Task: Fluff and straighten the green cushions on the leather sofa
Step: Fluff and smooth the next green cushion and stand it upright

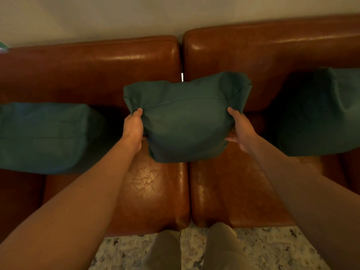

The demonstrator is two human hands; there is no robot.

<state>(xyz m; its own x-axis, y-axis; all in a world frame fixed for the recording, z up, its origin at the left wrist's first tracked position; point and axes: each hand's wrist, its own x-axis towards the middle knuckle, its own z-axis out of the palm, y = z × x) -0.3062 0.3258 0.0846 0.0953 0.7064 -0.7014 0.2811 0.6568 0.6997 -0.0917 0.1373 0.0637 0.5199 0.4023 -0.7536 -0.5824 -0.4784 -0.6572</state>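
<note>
Middle cushion (187,121) sits over the seat seam of the leather sofa (152,191), gripped at its sides by left hand (133,129) and right hand (241,131). Recommended: squeeze evenly inward, then stand it square against the backrest. Count: three green cushions, including left cushion (44,137) and right cushion (319,114).

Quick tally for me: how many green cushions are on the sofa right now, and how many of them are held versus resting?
Held between both hands: 1, the middle cushion, gripped by the left hand and right hand.
Resting on the sofa: 2, the left cushion and the right cushion.
Total green cushions: 3.
</note>
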